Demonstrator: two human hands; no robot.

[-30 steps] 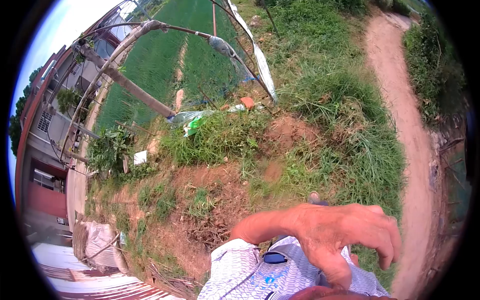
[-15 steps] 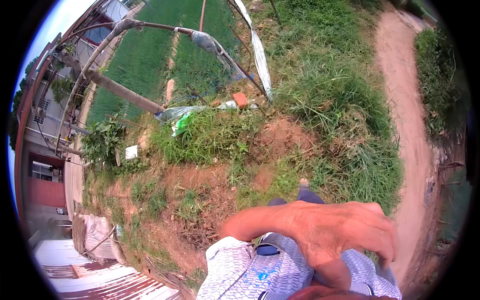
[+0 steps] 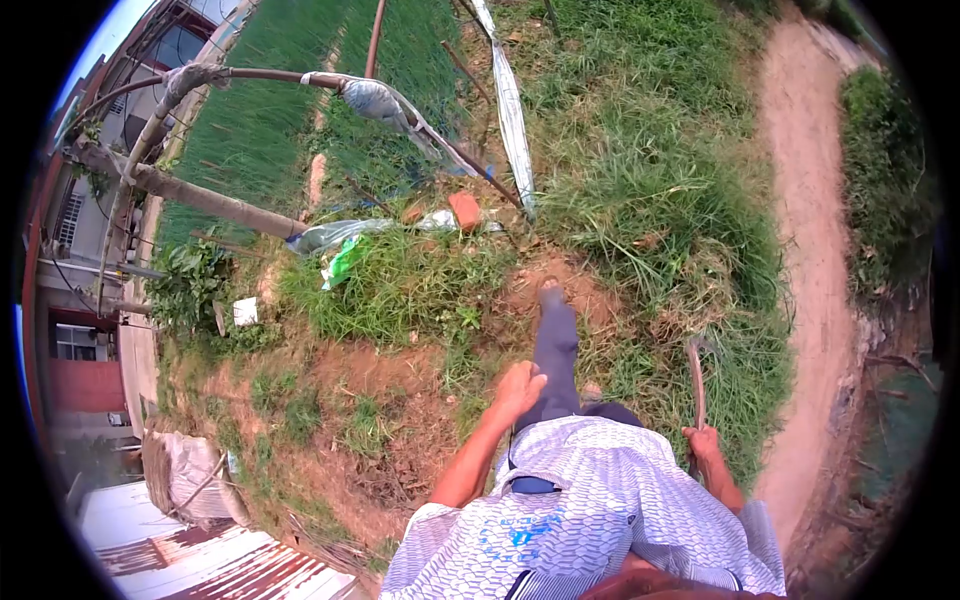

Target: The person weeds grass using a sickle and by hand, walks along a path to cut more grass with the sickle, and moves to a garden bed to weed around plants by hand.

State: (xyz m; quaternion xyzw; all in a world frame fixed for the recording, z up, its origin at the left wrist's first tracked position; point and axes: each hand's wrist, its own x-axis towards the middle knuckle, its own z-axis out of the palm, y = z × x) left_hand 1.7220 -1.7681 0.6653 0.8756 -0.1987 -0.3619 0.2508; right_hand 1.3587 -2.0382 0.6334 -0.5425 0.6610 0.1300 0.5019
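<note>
My left hand [image 3: 519, 390] hangs in front of my thigh, its fingers curled into a loose fist with nothing visible in them. On the other side, my right hand [image 3: 703, 445] is closed around a wooden-handled tool [image 3: 697, 385]. Its handle points forward over the grass, and a small greyish part shows at the far end, too blurred to make out. One trousered leg [image 3: 555, 345] is stretched forward, its foot on bare soil. The other foot is further back, partly hidden by my body.
Tall grass [image 3: 640, 200] covers the bank ahead. A dirt path [image 3: 800, 200] runs along the right. Ahead left stand a bent pole frame [image 3: 230, 205] with torn plastic sheeting [image 3: 510, 110], a red brick [image 3: 464, 211] and a green bag [image 3: 343, 262]. A rusty metal roof [image 3: 220, 555] lies lower left.
My left hand has dropped from close before the camera to near my thigh. My right hand and the wooden-handled tool have come into view. One leg has swung forward.
</note>
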